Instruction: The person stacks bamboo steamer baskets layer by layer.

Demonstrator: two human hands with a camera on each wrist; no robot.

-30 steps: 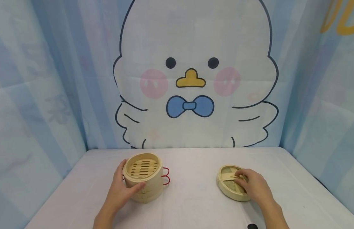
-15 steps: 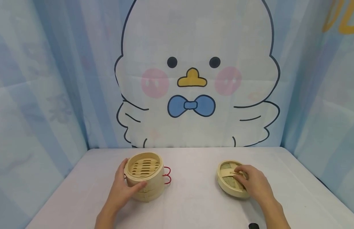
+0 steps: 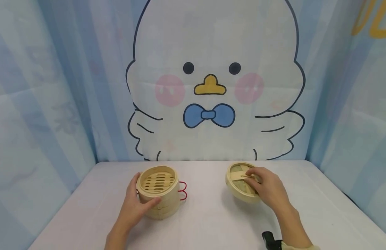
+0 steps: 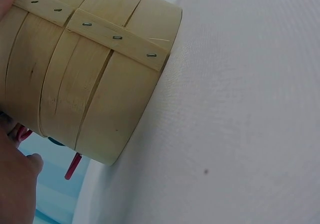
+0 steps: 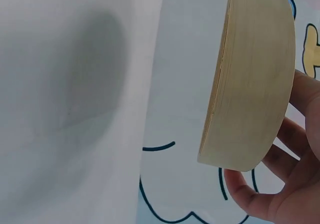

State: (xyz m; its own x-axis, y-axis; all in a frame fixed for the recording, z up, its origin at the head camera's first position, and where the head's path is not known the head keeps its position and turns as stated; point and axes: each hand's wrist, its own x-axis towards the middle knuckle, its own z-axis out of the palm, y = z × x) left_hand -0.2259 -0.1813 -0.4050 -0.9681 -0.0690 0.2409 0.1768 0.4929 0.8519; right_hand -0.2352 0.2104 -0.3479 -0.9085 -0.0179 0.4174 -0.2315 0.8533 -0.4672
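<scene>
Steamer [image 3: 163, 205] before me: pale tan, rows of dark slots on top; side loops [image 3: 182, 190] red. My lid [image 3: 236, 176]: tan rim, lighter bands crossing muted green. Counter [image 3: 208, 211] white. Backdrop [image 3: 77, 86] I see streaked pale blue; bird [image 3: 211, 38] white, dark-outlined, yellow beak [image 3: 210, 90], pink cheeks [image 3: 169, 90], blue bow tie [image 3: 224, 115].

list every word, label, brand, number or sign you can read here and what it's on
No text can be read in full.
Orange strokes, backdrop, upper right: look like letters, cut off by the picture's edge.
Faint mark, backdrop, left: too blurred to tell if it is writing.
Steamer and lid: no text shows.
</scene>
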